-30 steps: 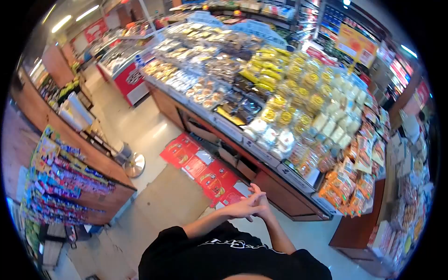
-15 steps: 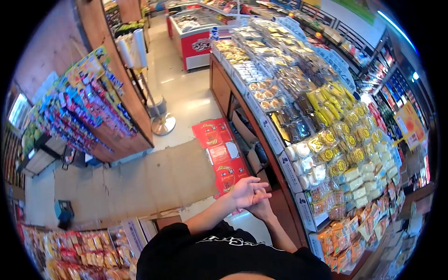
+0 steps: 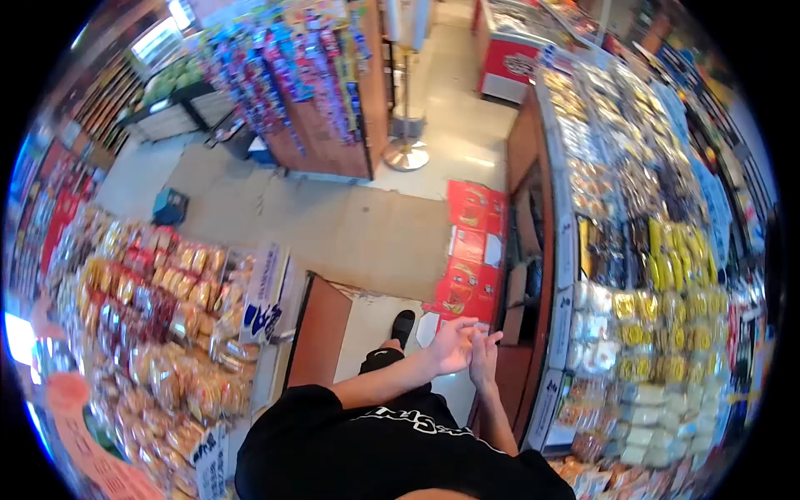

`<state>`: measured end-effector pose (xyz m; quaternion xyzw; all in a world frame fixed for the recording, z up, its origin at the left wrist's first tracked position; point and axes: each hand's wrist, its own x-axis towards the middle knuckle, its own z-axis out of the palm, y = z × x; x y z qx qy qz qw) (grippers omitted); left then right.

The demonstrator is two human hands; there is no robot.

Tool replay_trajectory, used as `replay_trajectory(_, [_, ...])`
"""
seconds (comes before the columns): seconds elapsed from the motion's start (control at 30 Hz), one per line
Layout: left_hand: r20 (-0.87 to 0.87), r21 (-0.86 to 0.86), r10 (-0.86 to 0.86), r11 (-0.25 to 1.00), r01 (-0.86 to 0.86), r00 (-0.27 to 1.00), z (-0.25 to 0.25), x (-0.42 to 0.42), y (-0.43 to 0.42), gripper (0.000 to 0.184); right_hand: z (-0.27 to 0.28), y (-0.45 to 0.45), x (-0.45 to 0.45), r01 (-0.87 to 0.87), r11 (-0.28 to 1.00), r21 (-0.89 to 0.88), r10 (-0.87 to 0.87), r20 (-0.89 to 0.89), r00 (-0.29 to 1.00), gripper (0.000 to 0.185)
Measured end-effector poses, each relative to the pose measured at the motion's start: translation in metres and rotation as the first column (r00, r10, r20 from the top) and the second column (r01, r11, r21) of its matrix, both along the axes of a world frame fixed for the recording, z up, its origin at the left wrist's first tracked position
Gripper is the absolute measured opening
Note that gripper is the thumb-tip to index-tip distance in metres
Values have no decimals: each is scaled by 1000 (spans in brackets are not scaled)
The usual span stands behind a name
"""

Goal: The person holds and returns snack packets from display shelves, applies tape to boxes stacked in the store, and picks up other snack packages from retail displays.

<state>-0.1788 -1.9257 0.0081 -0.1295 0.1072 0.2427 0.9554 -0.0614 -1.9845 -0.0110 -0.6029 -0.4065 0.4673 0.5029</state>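
In front of my chest, at the lower middle of the view, my left hand (image 3: 454,344) and my right hand (image 3: 483,358) are close together, with fingers partly stretched out. Nothing shows in either hand. They are over the floor near flattened red cardboard (image 3: 472,283), beside a wooden counter (image 3: 533,333) that bears rows of packaged snacks (image 3: 667,325). Below my left forearm, a dark shoe (image 3: 403,327) is on the floor.
Bagged bread (image 3: 175,333) fills a display on the left. Hanging colourful packets (image 3: 292,75) cover a wooden partition (image 3: 321,142). A round metal stand (image 3: 407,155) is beside it. A red and white freezer (image 3: 508,71) stands farther back. Brown cardboard (image 3: 375,242) lies on the floor.
The view has swung left, so the counter has shifted right and the bread display has come into view. My hands stay close together, their fingers slightly rearranged.
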Motion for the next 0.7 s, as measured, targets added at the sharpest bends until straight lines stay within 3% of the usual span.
replay_trajectory(0.07, [-16,-13,120,993,-120,993,0,-13,-8,35,-17,8,-15,4,1000,13,-3,-49,999,30])
replay_trajectory(0.17, [-97,48,270,963,-267,958,-15,-27,0,32,-24,34,-23,-221,973,63,225,-61,972,28])
replay_trajectory(0.2, [-169,123,350,935,-332,922,0,-34,5,31,-31,50,-24,-316,948,32,317,-63,946,24])
replay_trajectory(0.3, [-127,265,419,888,-376,899,-6,-57,32,35,-7,98,-46,-519,851,77,525,-116,843,22])
replay_trajectory(0.33, [-155,353,456,854,-382,876,-2,-68,40,44,-5,112,-56,-550,828,108,556,-31,830,21])
replay_trajectory(0.43, [-199,542,657,692,-477,727,15,-96,49,56,-28,155,-79,-672,727,138,679,2,735,22])
replay_trajectory(0.47, [-244,602,691,658,-452,681,22,-108,49,57,-30,167,-89,-732,668,136,729,76,680,28])
replay_trajectory(0.57, [-333,766,799,538,-351,500,30,-136,41,62,-13,199,-130,-883,297,364,844,333,421,34])
replay_trajectory(0.6, [-330,820,839,482,-309,432,23,-142,37,63,-22,205,-136,-944,245,219,922,250,297,38])
replay_trajectory(0.7, [-348,860,895,423,-285,277,26,-148,10,64,19,188,-172,-977,97,188,946,287,149,39])
